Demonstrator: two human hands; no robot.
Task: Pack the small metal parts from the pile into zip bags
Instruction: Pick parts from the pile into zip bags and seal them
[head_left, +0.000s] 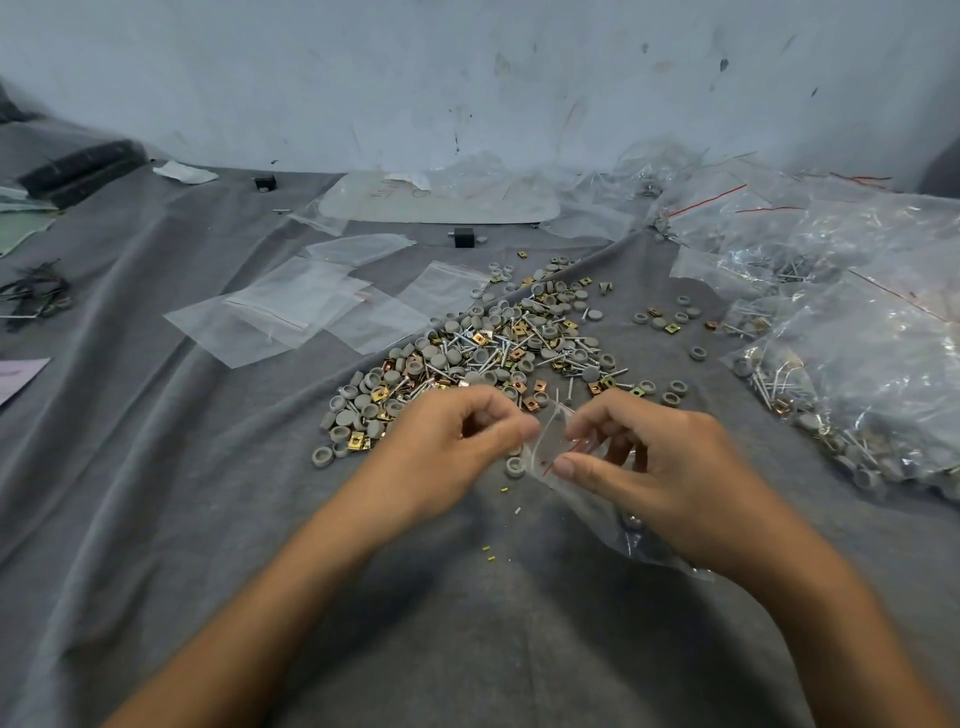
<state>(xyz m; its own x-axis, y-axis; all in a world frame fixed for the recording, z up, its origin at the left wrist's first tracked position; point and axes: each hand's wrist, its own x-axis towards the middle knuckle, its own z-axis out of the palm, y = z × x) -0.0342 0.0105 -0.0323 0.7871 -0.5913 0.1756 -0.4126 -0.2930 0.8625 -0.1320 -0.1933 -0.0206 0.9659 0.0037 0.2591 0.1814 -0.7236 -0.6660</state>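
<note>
1. The left hand (457, 441), at centre frame with its fingers curled, pinches one lip of a small clear plastic zip bag with a red seal line (551, 451).
2. The right hand (660, 467) pinches the opposite lip between thumb and forefinger, and the bag trails under its palm.
3. The pile of grey round caps, silver screws and brass square clips (483, 353) lies just above the hands on the grey cloth (208, 493).

Wall: a pale blue-grey wall (467, 78) fills the top of the frame. It has dark scuffs and scratches, most of them at the upper right.
Counter: the counter (519, 649) is covered by a grey cloth (156, 519) from the wall down to the bottom edge. Long folds run across the cloth.
Upper left: dark blocks (83, 166) lie by the wall.
Light: soft and even, with a dim shadow on the cloth at the bottom middle.
</note>
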